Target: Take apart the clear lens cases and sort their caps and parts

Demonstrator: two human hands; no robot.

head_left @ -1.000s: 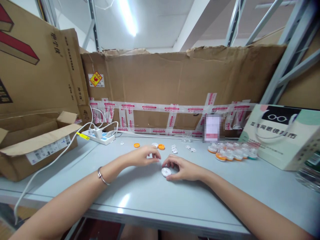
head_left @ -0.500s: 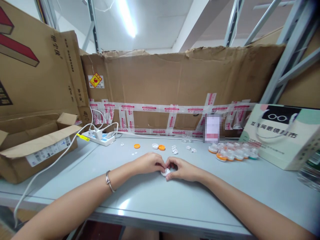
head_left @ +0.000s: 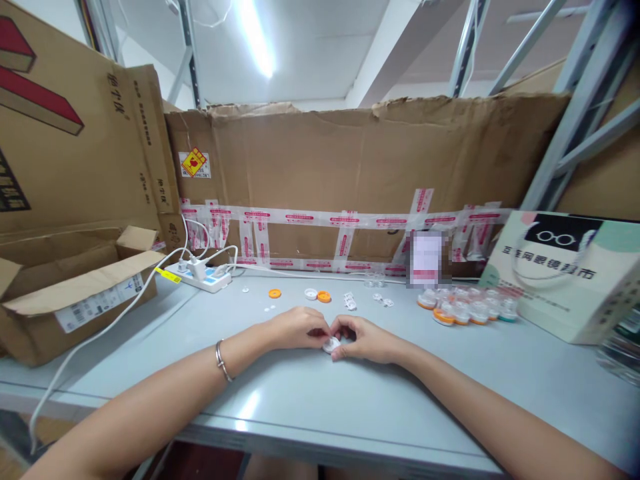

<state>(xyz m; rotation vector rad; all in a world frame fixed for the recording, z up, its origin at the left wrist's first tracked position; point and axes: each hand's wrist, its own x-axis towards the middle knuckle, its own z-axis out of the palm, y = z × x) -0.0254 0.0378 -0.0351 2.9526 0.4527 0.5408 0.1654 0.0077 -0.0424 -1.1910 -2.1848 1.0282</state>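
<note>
My left hand [head_left: 296, 329] and my right hand [head_left: 364, 339] meet at the middle of the grey table [head_left: 310, 407]. Both pinch a small white round disc [head_left: 331, 345] that rests on or just above the tabletop, and the fingertips of both hands curl round it. A metal bracelet [head_left: 223, 361] sits on my left wrist. Behind the hands lie two orange rings [head_left: 274, 293] [head_left: 325, 297], a white ring [head_left: 311, 293] and several tiny white parts [head_left: 349, 301].
A cluster of round orange, white and teal pieces [head_left: 465, 307] sits at the right, beside a printed paper bag [head_left: 565, 273]. A white power strip [head_left: 197, 275] with cables lies at the back left, near an open cardboard box [head_left: 70, 293]. A taped cardboard wall [head_left: 350, 180] closes the back.
My left hand moved right and toward me to join my right hand on the white disc. In the last half second both hands have stayed nearly still.
</note>
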